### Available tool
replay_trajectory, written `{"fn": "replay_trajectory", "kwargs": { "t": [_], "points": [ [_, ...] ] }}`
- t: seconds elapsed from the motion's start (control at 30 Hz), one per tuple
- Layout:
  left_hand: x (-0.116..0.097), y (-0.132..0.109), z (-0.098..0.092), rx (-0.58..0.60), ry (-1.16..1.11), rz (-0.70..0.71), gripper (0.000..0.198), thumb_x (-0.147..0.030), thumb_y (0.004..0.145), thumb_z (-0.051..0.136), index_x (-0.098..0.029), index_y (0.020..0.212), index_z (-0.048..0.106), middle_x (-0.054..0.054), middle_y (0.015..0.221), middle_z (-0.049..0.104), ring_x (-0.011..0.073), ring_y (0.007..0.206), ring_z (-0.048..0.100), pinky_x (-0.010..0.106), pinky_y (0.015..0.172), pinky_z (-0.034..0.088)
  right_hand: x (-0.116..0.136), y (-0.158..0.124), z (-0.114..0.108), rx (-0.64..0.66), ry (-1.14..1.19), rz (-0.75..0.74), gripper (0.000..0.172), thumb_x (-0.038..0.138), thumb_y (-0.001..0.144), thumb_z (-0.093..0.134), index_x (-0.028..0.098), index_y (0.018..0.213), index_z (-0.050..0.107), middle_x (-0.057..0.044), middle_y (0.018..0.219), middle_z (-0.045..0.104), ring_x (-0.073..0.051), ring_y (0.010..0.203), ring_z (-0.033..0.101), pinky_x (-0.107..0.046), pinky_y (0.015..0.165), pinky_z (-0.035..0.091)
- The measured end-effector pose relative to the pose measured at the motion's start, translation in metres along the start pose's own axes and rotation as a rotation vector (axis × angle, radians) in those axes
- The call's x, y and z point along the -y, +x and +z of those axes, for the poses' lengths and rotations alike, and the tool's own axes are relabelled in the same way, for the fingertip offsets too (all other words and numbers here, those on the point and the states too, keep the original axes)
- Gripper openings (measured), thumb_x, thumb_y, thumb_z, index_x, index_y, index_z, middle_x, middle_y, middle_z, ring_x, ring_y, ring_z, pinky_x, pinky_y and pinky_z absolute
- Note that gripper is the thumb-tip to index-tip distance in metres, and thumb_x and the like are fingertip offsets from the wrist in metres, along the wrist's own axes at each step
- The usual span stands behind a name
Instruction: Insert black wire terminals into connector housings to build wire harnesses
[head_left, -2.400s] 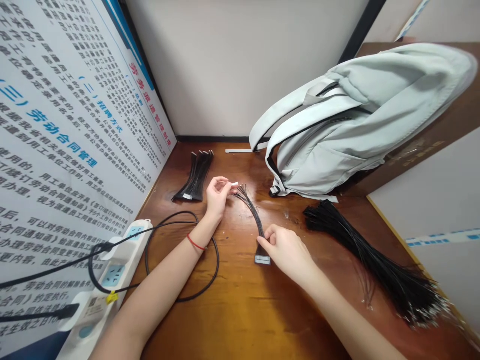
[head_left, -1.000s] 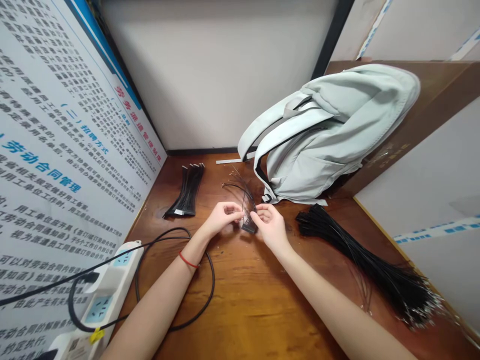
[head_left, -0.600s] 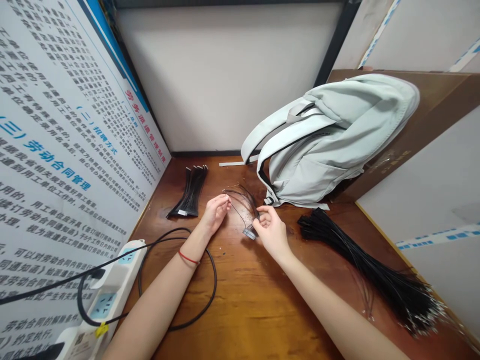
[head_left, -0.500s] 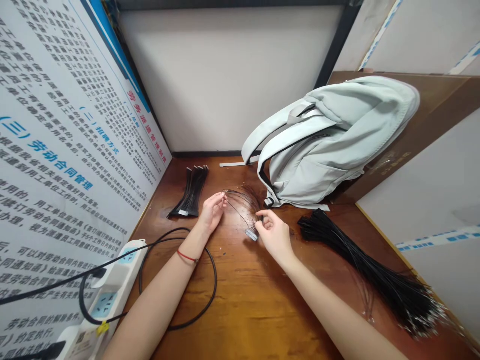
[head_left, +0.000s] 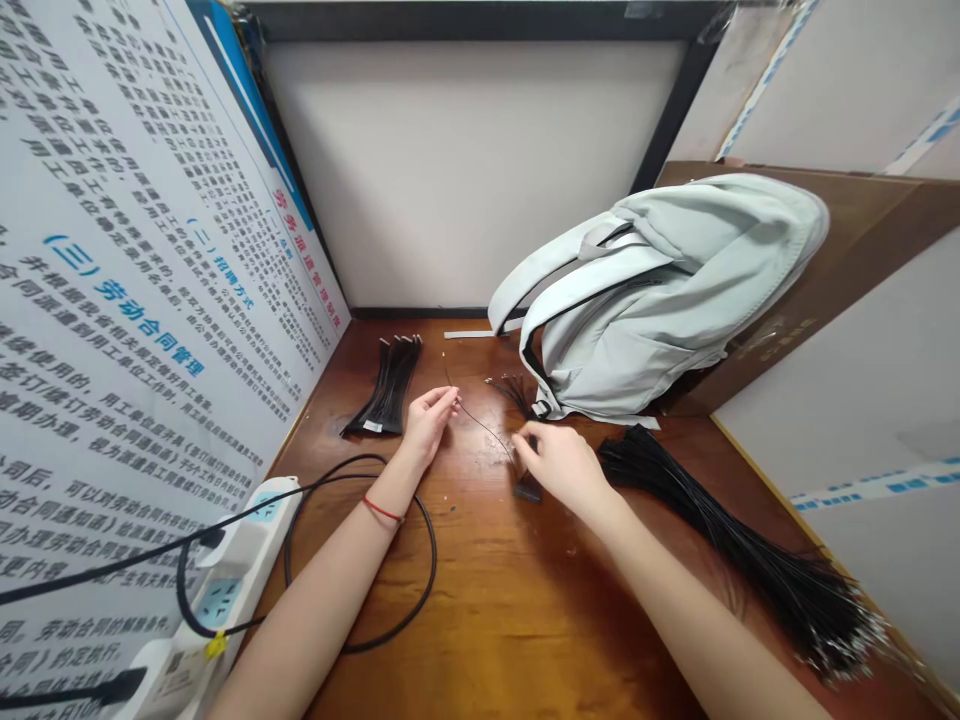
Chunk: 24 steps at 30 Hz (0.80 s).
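Observation:
My left hand (head_left: pixel 429 425) pinches a thin black wire (head_left: pixel 484 425) between thumb and fingertips; one end of it sticks up past the fingers. The wire runs across to my right hand (head_left: pixel 559 458), whose fingers are closed around the wires of a wire harness (head_left: pixel 517 392). Its loose wire ends fan out behind that hand, toward the backpack. Just under the right fingers shows the harness's dark, flat connector (head_left: pixel 528 491). How the fingertips meet the wires there is partly hidden.
A short black wire bundle (head_left: pixel 386 385) lies at the back left, and a long black wire bundle (head_left: pixel 735 540) at right. A pale backpack (head_left: pixel 660 300) leans against a cardboard box (head_left: pixel 817 290). A black cable (head_left: pixel 431 580) loops near my left forearm, beside a power strip (head_left: pixel 255 550).
The connector has turned from its light face to a dark one and sits slightly right. The other harness wires have left my left hand and lie bunched behind my right; one wire stays pinched.

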<state>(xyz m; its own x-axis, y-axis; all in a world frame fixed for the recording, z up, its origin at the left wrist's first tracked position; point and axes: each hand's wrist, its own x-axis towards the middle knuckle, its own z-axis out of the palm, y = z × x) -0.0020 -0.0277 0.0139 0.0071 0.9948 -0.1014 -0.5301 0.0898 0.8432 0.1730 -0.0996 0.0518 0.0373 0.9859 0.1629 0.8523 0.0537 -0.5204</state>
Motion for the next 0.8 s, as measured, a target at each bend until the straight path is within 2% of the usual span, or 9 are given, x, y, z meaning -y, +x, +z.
{"fn": "replay_trajectory", "kwargs": {
  "t": [0.1, 0.17, 0.23, 0.33, 0.43, 0.53, 0.67, 0.8],
  "points": [
    [0.003, -0.004, 0.003, 0.043, 0.093, 0.031, 0.032, -0.032, 0.048, 0.08, -0.011, 0.068, 0.066, 0.0, 0.06, 0.061, 0.0062, 0.054, 0.052, 0.02, 0.053, 0.04, 0.024, 0.029, 0.005, -0.094, 0.224, -0.107, 0.024, 0.031, 0.081, 0.05, 0.022, 0.064, 0.064, -0.003, 0.061, 0.063, -0.017, 0.061, 0.057, -0.028, 0.061, 0.039],
    [0.004, -0.005, 0.004, 0.068, 0.124, 0.04, 0.033, -0.034, 0.048, 0.08, -0.012, 0.068, 0.066, -0.001, 0.059, 0.062, 0.0067, 0.054, 0.052, 0.02, 0.054, 0.041, 0.041, 0.052, 0.016, -0.082, 0.486, -0.12, 0.017, 0.03, 0.078, 0.054, 0.021, 0.069, 0.066, -0.003, 0.074, 0.068, -0.017, 0.07, 0.061, -0.028, 0.068, 0.043],
    [0.005, -0.005, 0.003, 0.08, 0.139, 0.031, 0.035, -0.036, 0.047, 0.08, -0.012, 0.068, 0.066, 0.0, 0.059, 0.062, 0.0073, 0.054, 0.053, 0.021, 0.054, 0.042, 0.053, 0.07, 0.03, -0.033, 0.687, -0.048, 0.013, 0.03, 0.074, 0.059, 0.02, 0.071, 0.066, -0.002, 0.074, 0.069, -0.016, 0.069, 0.062, -0.027, 0.067, 0.046],
    [0.008, -0.003, 0.002, 0.073, 0.16, 0.03, 0.038, -0.039, 0.046, 0.08, -0.012, 0.07, 0.068, 0.001, 0.06, 0.064, 0.0085, 0.055, 0.055, 0.022, 0.054, 0.044, 0.058, 0.086, 0.05, -0.046, 0.897, 0.05, 0.014, 0.031, 0.07, 0.062, 0.018, 0.068, 0.063, -0.002, 0.064, 0.065, -0.015, 0.063, 0.061, -0.027, 0.063, 0.047],
    [0.011, 0.002, -0.001, 0.051, 0.183, 0.064, 0.039, -0.039, 0.05, 0.079, -0.012, 0.077, 0.07, 0.004, 0.069, 0.069, 0.0106, 0.06, 0.059, 0.024, 0.061, 0.048, 0.052, 0.089, 0.059, -0.064, 1.103, 0.108, 0.021, 0.036, 0.067, 0.064, 0.016, 0.073, 0.064, -0.002, 0.064, 0.063, -0.013, 0.061, 0.059, -0.025, 0.058, 0.047],
    [0.014, 0.006, -0.005, -0.009, 0.174, 0.111, 0.038, -0.036, 0.054, 0.077, -0.013, 0.083, 0.071, 0.008, 0.083, 0.072, 0.0148, 0.073, 0.065, 0.029, 0.075, 0.05, 0.041, 0.084, 0.061, -0.085, 1.238, 0.141, 0.028, 0.041, 0.065, 0.065, 0.016, 0.079, 0.065, 0.0, 0.065, 0.061, -0.011, 0.061, 0.057, -0.023, 0.058, 0.046],
    [0.014, 0.008, -0.009, -0.096, 0.21, 0.179, 0.033, -0.026, 0.056, 0.075, -0.014, 0.086, 0.07, 0.009, 0.093, 0.072, 0.018, 0.086, 0.066, 0.034, 0.087, 0.048, 0.027, 0.073, 0.064, 0.004, 1.29, 0.173, 0.034, 0.042, 0.062, 0.068, 0.016, 0.083, 0.064, 0.002, 0.064, 0.059, -0.008, 0.054, 0.051, -0.02, 0.048, 0.038],
    [0.014, 0.007, -0.01, -0.157, 0.256, 0.239, 0.029, -0.023, 0.058, 0.073, -0.014, 0.085, 0.068, 0.01, 0.091, 0.072, 0.0186, 0.086, 0.066, 0.035, 0.086, 0.049, 0.021, 0.065, 0.072, 0.076, 1.291, 0.174, 0.036, 0.041, 0.059, 0.07, 0.017, 0.083, 0.058, 0.003, 0.061, 0.06, -0.007, 0.049, 0.047, -0.018, 0.043, 0.031]
  ]
}}
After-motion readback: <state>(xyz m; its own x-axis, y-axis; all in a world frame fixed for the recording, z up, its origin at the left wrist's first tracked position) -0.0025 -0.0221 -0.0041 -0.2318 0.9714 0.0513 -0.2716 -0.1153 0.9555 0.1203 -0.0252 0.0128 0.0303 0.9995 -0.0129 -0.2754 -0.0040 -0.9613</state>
